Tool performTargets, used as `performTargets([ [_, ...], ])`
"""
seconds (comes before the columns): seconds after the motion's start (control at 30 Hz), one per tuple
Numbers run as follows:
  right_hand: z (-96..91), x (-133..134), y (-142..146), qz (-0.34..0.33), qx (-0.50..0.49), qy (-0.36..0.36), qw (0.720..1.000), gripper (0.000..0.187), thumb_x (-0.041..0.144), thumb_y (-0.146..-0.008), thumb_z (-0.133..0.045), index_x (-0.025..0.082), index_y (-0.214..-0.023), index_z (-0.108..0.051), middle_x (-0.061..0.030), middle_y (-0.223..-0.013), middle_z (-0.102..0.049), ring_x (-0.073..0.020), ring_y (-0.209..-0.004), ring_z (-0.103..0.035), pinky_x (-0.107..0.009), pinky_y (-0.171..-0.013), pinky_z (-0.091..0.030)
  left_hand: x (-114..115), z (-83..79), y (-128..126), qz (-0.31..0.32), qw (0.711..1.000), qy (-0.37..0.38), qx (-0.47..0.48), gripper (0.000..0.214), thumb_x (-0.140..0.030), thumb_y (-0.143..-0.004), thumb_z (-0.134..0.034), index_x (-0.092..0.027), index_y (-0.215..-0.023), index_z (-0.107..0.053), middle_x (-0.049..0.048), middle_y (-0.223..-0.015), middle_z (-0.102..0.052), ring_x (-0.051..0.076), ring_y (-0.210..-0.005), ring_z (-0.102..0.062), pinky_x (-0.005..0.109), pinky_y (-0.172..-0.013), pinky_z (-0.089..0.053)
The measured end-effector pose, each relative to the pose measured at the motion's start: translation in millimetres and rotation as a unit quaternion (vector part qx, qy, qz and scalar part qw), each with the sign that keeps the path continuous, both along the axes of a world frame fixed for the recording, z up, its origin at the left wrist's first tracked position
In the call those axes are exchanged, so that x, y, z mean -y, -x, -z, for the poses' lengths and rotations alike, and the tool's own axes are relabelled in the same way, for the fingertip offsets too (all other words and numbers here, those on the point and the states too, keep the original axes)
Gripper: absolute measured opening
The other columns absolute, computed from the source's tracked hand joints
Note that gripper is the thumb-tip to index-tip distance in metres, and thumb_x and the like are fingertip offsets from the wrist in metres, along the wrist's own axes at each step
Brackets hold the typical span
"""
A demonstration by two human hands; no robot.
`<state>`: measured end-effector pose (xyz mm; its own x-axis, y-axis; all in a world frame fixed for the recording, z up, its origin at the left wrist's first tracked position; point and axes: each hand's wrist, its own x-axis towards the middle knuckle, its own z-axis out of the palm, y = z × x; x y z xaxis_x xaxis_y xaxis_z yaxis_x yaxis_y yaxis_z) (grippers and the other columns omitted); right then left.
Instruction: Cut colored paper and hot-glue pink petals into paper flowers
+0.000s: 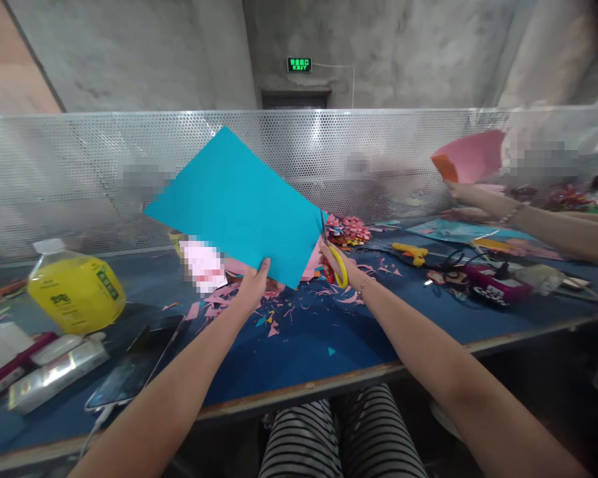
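Observation:
A large teal paper sheet [236, 202] is held up, tilted, over the blue table [299, 345]. My left hand [252, 289] pinches the sheet's lower edge, thumb on the front. My right hand [336, 262] is closed through the yellow handles of a pair of scissors [335, 255]; the blades point up at the sheet's right edge. Pink and teal paper scraps [274, 312] lie scattered on the table below both hands.
A yellow bottle [74, 289] lies at the left by a phone [129, 368] and wrapped packs. A yellow glue gun [411, 252], cables and pink paper flowers [349, 229] sit right of centre. Another person's hands [466, 196] hold pink paper at the far right. A perforated metal screen [80, 166] backs the table.

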<state>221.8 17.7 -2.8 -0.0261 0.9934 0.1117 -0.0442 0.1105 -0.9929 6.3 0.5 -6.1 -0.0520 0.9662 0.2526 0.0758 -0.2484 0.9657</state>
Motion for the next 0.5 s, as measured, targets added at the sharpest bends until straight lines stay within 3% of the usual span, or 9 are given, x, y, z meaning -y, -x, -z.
performTargets([
  [0.23,3.1,-6.8,-1.9,-0.014,-0.081,0.007,0.997,0.029,0.047,-0.085,-0.042,0.019,-0.076,-0.044,0.0027,-0.051,-0.048,-0.006,-0.034,-0.038,-0.019,-0.032,-0.033,1.6,-0.6,-0.6,0.026,1.0,0.005,-0.012,0.047,-0.052,-0.073,-0.054,-0.015,-0.103,-0.052,0.0025,-0.056,-0.061,0.019,-0.051,-0.06,0.031,-0.055,-0.05],
  [0.5,-1.5,-0.5,1.7,-0.004,-0.064,-0.01,0.998,0.03,0.047,-0.086,-0.039,0.02,-0.073,-0.041,0.0056,-0.048,-0.045,-0.0047,-0.031,-0.037,-0.017,-0.03,-0.03,7.8,-5.5,-4.2,0.065,0.997,0.031,-0.026,0.052,-0.053,-0.076,-0.049,-0.014,-0.109,-0.05,0.0038,-0.057,-0.063,0.021,-0.053,-0.061,0.036,-0.058,-0.052],
])
